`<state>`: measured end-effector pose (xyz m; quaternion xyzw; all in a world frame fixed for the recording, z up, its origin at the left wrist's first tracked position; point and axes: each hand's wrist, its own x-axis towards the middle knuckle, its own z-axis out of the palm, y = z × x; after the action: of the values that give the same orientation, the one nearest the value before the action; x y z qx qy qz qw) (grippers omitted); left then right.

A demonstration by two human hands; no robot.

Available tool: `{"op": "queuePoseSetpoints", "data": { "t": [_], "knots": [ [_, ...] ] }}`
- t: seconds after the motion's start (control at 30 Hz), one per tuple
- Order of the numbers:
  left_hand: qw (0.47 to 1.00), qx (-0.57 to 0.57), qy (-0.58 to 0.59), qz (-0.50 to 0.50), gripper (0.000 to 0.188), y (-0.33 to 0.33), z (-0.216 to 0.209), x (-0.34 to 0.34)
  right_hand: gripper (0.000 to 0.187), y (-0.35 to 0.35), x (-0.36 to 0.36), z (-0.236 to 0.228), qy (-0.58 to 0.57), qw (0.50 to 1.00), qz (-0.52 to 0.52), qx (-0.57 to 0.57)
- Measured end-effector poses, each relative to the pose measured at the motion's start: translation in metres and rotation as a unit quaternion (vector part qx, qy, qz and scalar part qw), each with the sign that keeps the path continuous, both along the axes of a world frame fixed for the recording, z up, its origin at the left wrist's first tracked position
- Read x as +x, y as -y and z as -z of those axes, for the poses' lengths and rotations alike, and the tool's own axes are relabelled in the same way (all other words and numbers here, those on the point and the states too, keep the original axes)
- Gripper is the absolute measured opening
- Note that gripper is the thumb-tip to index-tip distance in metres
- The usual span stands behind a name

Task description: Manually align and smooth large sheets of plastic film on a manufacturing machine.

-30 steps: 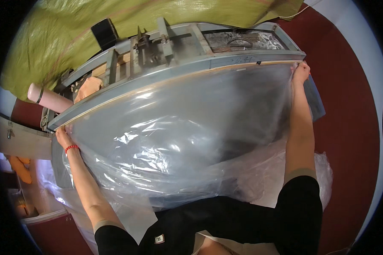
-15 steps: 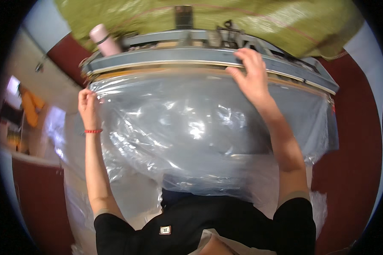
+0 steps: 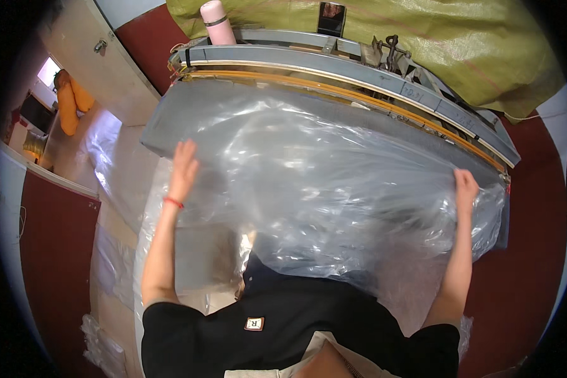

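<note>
A large sheet of clear plastic film (image 3: 296,183) lies wrinkled and shiny across the grey work surface (image 3: 201,104) in front of me. My right hand (image 3: 465,189) is closed in a pinch on the film near its right end. At the left, my left hand (image 3: 183,170) has its fingers stretched out beside the film's left part, holding nothing; whether it touches the film I cannot tell. Beyond the film runs a long grey metal bar (image 3: 334,66), raised above an orange strip (image 3: 283,80), like a long bag sealer.
A pink bottle (image 3: 217,24) and a dark phone-like slab (image 3: 331,19) stand behind the bar. Green woven sheeting (image 3: 460,44) covers the back. More clear film (image 3: 104,346) lies on the floor at left, near an open door (image 3: 94,57) and orange squash-like objects (image 3: 69,104).
The film's left part has come away from the bar, baring grey surface there. My left hand has let go and opened; my right hand has moved right and nearer, and now pinches the film.
</note>
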<state>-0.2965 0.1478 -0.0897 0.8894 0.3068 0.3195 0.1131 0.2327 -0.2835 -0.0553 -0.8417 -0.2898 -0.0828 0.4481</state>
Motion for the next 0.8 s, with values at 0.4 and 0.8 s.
{"op": "queuePoseSetpoints", "data": {
  "t": [0.4,0.8],
  "knots": [
    [0.937,-0.316,-0.031,0.147,0.026,0.19,0.038,0.085,0.02,0.137,0.045,0.017,0.027,0.992,0.119,0.017],
    [0.868,-0.373,0.327,-0.035,0.009,0.085,-0.041,0.073,0.018,0.136,0.041,0.018,-0.003,0.997,0.074,0.019]
  ]
}}
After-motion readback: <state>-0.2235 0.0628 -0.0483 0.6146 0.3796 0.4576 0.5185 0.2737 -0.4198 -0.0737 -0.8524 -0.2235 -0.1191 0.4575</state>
